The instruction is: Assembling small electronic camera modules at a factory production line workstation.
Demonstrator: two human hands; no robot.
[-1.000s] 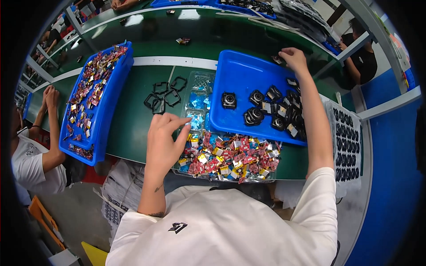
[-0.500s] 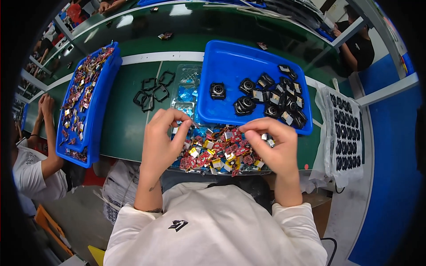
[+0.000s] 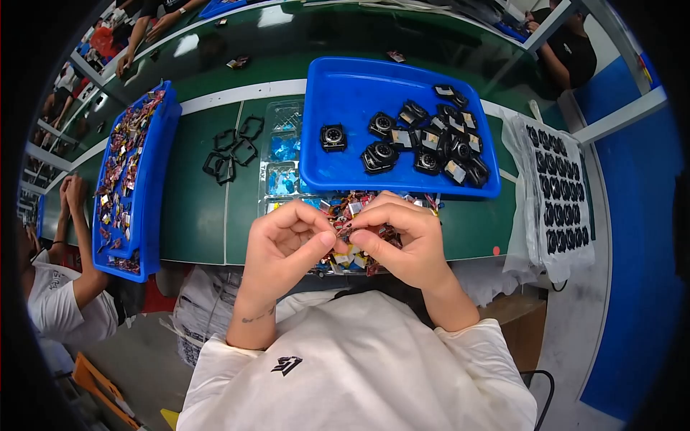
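My left hand (image 3: 287, 244) and my right hand (image 3: 404, 241) meet in front of me, fingertips almost touching. Each is closed in a pinch of thumb and forefinger. Between the fingertips is a small, thin, dark reddish piece (image 3: 344, 230), too small to name and partly covered by the fingers. Beneath the hands lies a heap of small red circuit boards with silver and yellow parts (image 3: 352, 262), largely hidden by them. A clear plastic tray with blue pieces (image 3: 282, 147) extends behind the heap.
A blue tray (image 3: 320, 174) with black watch-like cases (image 3: 383, 154) stands beyond my hands. Left are loose black frames (image 3: 244, 152) and a long blue bin (image 3: 159, 179) of small boards. A sheet of black parts (image 3: 557, 190) lies right. A co-worker's arm (image 3: 83, 230) rests at far left.
Both hands have come together from apart, the right moving left and the left slightly right, and now hover lower over the heap. The whole view has shifted a little.
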